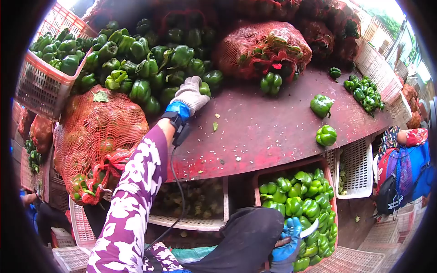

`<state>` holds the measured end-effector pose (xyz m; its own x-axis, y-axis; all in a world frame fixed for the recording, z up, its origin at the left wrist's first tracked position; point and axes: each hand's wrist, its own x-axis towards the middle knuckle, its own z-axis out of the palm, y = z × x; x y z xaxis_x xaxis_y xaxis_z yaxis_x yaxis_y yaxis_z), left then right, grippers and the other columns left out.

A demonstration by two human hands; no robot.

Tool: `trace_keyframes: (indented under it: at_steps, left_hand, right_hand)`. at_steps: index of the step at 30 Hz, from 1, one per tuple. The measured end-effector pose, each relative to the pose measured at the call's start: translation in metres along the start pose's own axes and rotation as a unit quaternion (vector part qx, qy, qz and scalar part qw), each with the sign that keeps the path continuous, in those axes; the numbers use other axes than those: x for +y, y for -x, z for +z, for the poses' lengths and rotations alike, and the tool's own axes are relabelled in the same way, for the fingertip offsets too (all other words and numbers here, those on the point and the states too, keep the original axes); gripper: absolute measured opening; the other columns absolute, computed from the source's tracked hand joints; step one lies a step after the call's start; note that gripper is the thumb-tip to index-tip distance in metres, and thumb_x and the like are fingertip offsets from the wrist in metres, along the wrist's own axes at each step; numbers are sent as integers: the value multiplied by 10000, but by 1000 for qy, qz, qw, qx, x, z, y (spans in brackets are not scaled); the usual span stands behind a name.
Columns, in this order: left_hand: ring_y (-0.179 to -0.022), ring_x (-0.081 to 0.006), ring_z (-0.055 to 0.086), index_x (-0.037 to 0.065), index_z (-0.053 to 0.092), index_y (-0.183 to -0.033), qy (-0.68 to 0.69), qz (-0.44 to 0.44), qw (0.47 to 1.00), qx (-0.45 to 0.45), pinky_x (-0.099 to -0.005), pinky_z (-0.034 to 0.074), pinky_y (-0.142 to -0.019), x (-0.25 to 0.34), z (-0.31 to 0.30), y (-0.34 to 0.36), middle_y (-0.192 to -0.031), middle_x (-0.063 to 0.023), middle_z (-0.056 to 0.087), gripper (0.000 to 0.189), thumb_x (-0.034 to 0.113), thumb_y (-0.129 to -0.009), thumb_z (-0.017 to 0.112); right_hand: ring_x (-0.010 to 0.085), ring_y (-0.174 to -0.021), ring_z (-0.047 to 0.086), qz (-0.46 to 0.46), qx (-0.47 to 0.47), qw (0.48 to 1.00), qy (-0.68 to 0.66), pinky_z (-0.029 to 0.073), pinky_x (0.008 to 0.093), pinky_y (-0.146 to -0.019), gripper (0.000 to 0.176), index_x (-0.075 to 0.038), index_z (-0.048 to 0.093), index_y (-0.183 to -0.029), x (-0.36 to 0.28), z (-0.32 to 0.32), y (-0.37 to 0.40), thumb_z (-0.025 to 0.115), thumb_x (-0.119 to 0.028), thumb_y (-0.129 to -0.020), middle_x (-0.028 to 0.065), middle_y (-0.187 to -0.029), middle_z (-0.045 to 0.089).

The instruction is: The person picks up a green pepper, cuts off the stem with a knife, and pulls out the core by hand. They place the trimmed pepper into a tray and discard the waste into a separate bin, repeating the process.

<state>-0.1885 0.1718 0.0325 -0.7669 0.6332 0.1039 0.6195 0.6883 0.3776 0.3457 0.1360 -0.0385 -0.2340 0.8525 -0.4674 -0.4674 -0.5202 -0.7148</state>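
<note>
My left hand (191,95), in a pale knit glove with a blue cuff, reaches onto the red table at the edge of a heap of green bell peppers. Its fingers curl around a green bell pepper (205,89), which shows partly past the fingertips. Low in the view, beside my dark-trousered knee, my right hand (287,243) wears a blue glove and is closed on a knife. The knife's short curved blade (310,229) points up and right over a crate of glossy green bell peppers (257,191). Its handle is mostly hidden by the hand.
A red mesh sack (104,123) stands left of my arm, another (255,45) at the back. Loose bell peppers (322,105) lie on the table (255,132)'s right. Crates (50,82) stand around; a cable (182,195) hangs from my wrist. A person (405,164) is at right.
</note>
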Motion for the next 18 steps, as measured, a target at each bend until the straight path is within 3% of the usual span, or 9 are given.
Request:
trace_keyframes:
  at_steps: [3, 5, 6, 7, 10, 12, 14, 16, 18]
  left_hand:
    - [-1210, -381, 497, 96, 517, -1228, -13, 80, 996, 45, -434, 445, -1017, -13, 10, 21, -1291, -172, 501, 612, 205, -683, 774]
    - [-1232, -395, 469, 128, 488, -1321, 8, 135, 981, 138, -432, 424, -1061, -26, 32, 40, -1341, -177, 472, 740, 155, -640, 777]
    - [-1235, -399, 467, 130, 473, -1348, 3, 145, 979, 142, -433, 419, -1070, -29, 36, 45, -1346, -183, 470, 773, 150, -638, 775]
    - [-1238, -404, 465, 132, 458, -1376, 0, 155, 977, 148, -434, 414, -1078, -32, 39, 50, -1352, -189, 467, 805, 145, -635, 774]
    - [-1240, -414, 461, 101, 394, -1453, 13, 184, 971, 151, -436, 412, -1083, -32, 33, 69, -1359, -200, 472, 895, 111, -632, 751]
    - [-1233, -416, 464, 76, 386, -1456, 28, 201, 967, 154, -442, 420, -1070, -26, 27, 95, -1352, -202, 479, 892, 92, -635, 736]
    - [-1109, -423, 551, 61, 410, -1440, 43, 256, 948, 184, -479, 488, -941, -25, 22, 127, -1240, -185, 551, 866, 9, -625, 699]
    - [-1067, -421, 573, 75, 472, -1395, 53, 320, 923, 208, -486, 503, -903, -30, 16, 157, -1213, -176, 568, 803, -57, -628, 669]
    - [-1170, -425, 552, 87, 551, -1316, 60, 351, 921, 159, -494, 486, -984, -38, 5, 184, -1274, -199, 553, 685, -94, -662, 647]
  right_hand:
    - [203, -1069, 626, -31, -5, 999, 36, 496, 372, -986, 368, -20, 545, -1304, 18, 32, 13, 513, -268, -1034, 96, -1183, 648]
    - [204, -1069, 628, -7, -7, 1000, 20, 497, 373, -989, 355, -19, 555, -1278, 14, 28, 12, 527, -270, -1029, 96, -1171, 654]
    - [205, -1069, 628, 3, -7, 1000, 11, 497, 373, -991, 348, -19, 559, -1265, 11, 29, 12, 533, -270, -1026, 96, -1164, 657]
    - [176, -982, 626, -22, 13, 998, 51, 532, 325, -856, 307, -30, 575, -1225, 7, 32, 11, 573, -243, -1005, 78, -1097, 661]
    - [118, -754, 601, -56, -42, 995, 77, 482, 229, -570, 305, -17, 594, -1222, -23, 41, -4, 627, -186, -970, 88, -984, 658]
    - [106, -696, 578, -145, -38, 975, 166, 466, 219, -558, 272, -15, 590, -1156, -51, 64, -11, 656, -179, -949, 74, -930, 641]
    - [126, -710, 624, -147, -74, 965, 203, 491, 229, -553, 327, 1, 581, -1202, -79, 99, -11, 672, -152, -928, 103, -947, 669]
    - [135, -721, 657, -84, -124, 964, 222, 510, 229, -536, 325, 10, 586, -1199, -93, 143, -3, 679, -132, -921, 126, -962, 687]
    - [140, -701, 670, -29, -183, 940, 285, 520, 230, -518, 337, 6, 583, -1205, -86, 184, 8, 691, -114, -910, 125, -961, 700]
